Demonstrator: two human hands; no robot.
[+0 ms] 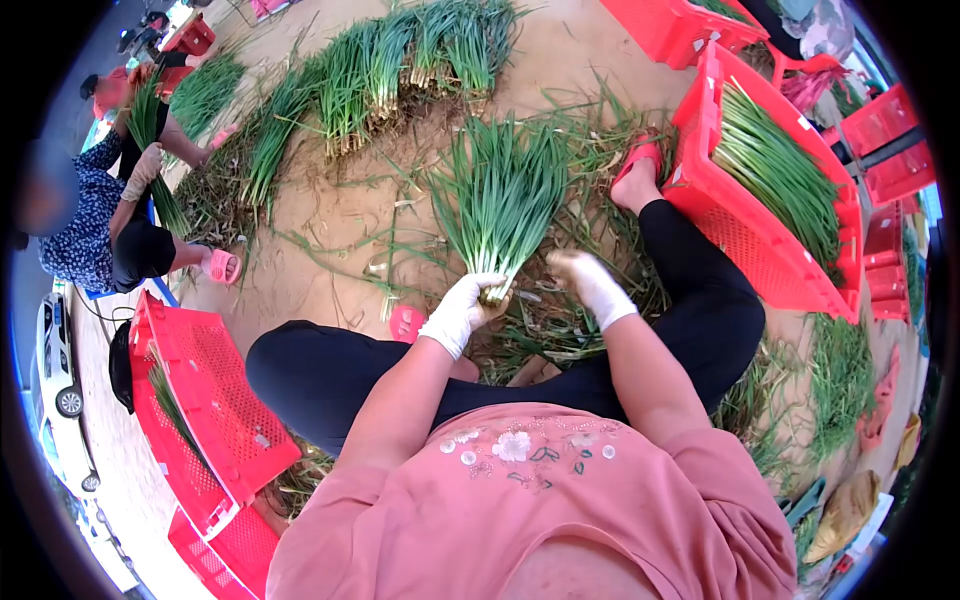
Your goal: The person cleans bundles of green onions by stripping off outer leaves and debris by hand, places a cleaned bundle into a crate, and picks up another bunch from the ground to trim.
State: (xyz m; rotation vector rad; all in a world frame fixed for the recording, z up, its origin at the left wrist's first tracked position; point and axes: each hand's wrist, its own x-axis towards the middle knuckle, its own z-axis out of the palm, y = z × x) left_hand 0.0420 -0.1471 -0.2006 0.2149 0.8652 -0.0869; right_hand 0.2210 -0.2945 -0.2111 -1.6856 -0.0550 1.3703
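Observation:
My left hand (468, 310), in a white glove, is wrapped round the base of a bunch of long green stalks (500, 195) whose leaves fan out away from me. To its right, apart from the bunch, my gloved right hand (582, 278) is smeared by motion, and its fingers cannot be made out clearly. Cut ends of the stalks show just below the left fingers. Loose leaves and trimmings (560, 320) lie on the ground under both hands.
More green bunches (400, 70) lie in a row ahead. A red crate (770, 190) of stalks stands at the right, another red crate (215, 390) at the lower left. At the left a seated co-worker (100, 210) holds a bunch.

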